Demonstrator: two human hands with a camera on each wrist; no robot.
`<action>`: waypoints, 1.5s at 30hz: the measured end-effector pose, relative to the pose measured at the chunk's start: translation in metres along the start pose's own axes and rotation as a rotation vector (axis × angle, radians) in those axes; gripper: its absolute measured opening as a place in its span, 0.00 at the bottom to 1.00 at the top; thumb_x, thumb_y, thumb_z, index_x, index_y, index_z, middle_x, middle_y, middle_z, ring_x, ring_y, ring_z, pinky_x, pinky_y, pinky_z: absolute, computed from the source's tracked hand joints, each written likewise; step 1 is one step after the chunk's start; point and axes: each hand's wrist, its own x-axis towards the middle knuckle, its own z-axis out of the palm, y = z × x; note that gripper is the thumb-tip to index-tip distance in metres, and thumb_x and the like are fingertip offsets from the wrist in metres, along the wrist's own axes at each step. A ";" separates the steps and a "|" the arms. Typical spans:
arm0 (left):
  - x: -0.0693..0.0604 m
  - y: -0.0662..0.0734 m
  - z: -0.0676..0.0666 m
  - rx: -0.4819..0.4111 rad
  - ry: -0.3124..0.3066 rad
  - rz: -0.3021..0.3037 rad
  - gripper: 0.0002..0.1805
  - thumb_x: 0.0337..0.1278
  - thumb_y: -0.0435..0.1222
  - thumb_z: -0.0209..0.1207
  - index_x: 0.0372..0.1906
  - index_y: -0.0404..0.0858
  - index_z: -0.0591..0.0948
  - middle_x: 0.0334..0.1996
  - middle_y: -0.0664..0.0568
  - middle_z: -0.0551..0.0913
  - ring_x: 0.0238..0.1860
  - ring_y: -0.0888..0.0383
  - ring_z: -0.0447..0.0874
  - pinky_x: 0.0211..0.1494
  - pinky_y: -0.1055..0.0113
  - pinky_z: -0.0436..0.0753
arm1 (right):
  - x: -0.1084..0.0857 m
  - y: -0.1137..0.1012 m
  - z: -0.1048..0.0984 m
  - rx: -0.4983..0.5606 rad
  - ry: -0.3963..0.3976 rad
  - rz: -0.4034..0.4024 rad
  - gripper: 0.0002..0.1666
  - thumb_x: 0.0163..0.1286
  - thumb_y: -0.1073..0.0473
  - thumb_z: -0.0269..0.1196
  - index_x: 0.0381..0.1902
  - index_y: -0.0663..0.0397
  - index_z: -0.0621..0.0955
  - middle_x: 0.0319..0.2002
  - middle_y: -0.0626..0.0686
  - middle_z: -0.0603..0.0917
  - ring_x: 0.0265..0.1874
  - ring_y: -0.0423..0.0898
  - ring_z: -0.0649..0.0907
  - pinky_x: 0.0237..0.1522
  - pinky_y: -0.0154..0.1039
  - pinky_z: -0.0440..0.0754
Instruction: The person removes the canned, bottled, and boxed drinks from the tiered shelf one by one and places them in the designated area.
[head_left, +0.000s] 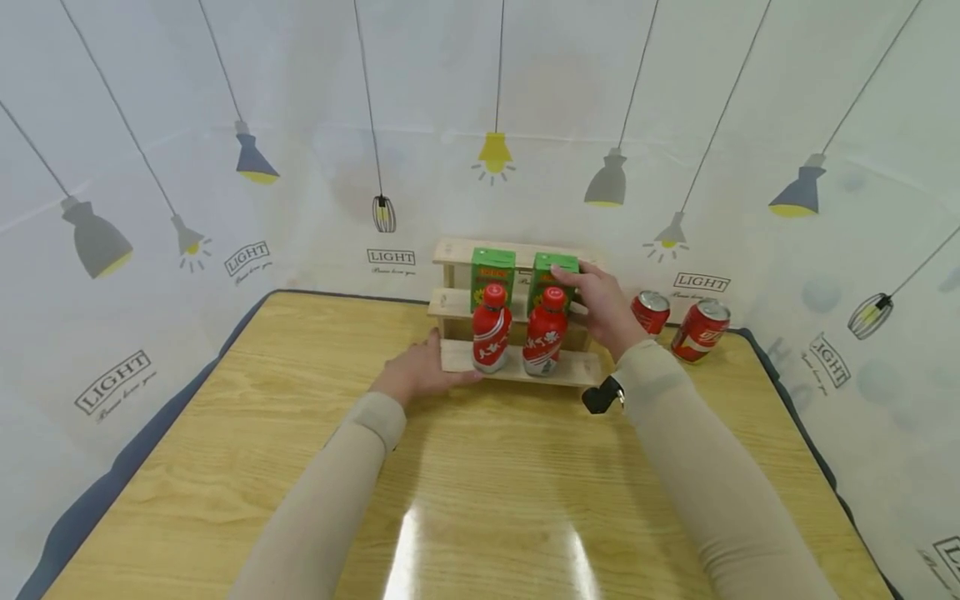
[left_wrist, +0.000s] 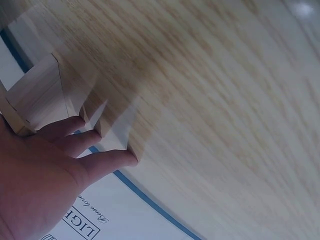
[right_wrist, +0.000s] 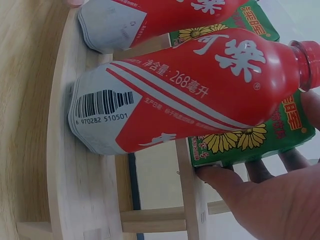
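- The right hand (head_left: 606,310) is grasping the right green carton (head_left: 542,282), fingers bent around it, with the thumb low by the base in the right wrist view; the carton stands upright on the middle tier of the wooden shelf (head_left: 581,369).
- The left hand (head_left: 416,371) is at the shelf's left end, touching it near the lowest tier; its fingers are released and spread out straight, grasping nothing.
- The left green carton (head_left: 492,273) stands on the same middle tier, apart from the right one.
- The left red bottle (head_left: 491,337) and the right red bottle (head_left: 543,340) stand upright on the lowest tier, each in front of a carton; both have red caps and white lower parts, and a barcode shows on the right one in the right wrist view.
- Two red cans stand on the worktop (head_left: 300,375) right of the shelf; the nearer can (head_left: 701,332) is just beside the farther can (head_left: 651,310), which the right hand and sleeve partly cover.
- Behind everything hangs a pale sheet (head_left: 435,75) printed with lamps.
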 end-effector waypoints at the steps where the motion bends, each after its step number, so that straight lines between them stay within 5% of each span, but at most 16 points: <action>1: 0.000 0.000 0.000 0.000 0.001 -0.001 0.83 0.38 0.90 0.52 0.88 0.37 0.43 0.80 0.33 0.67 0.78 0.33 0.70 0.76 0.30 0.72 | 0.000 0.000 0.000 0.000 0.000 0.001 0.40 0.76 0.40 0.66 0.80 0.38 0.69 0.79 0.55 0.71 0.83 0.57 0.65 0.83 0.60 0.66; 16: -0.001 0.001 -0.002 0.002 -0.019 -0.005 0.82 0.39 0.90 0.51 0.88 0.38 0.42 0.81 0.34 0.65 0.80 0.33 0.67 0.77 0.30 0.71 | 0.000 0.011 -0.019 -0.036 -0.052 -0.094 0.46 0.81 0.45 0.62 0.88 0.42 0.55 0.83 0.59 0.62 0.79 0.60 0.71 0.79 0.56 0.74; 33: 0.002 -0.002 -0.001 -0.012 -0.020 0.000 0.85 0.34 0.91 0.51 0.88 0.37 0.42 0.81 0.34 0.65 0.80 0.33 0.67 0.77 0.29 0.71 | -0.021 0.009 -0.065 -0.157 -0.070 -0.100 0.43 0.81 0.42 0.60 0.86 0.39 0.59 0.84 0.58 0.62 0.81 0.60 0.68 0.79 0.59 0.72; 45: 0.003 -0.003 0.001 -0.031 -0.010 0.012 0.85 0.33 0.91 0.52 0.88 0.37 0.43 0.81 0.34 0.66 0.79 0.33 0.68 0.76 0.31 0.72 | -0.044 0.012 -0.115 -0.249 -0.104 -0.099 0.46 0.81 0.37 0.58 0.88 0.40 0.55 0.65 0.37 0.72 0.64 0.42 0.77 0.66 0.40 0.86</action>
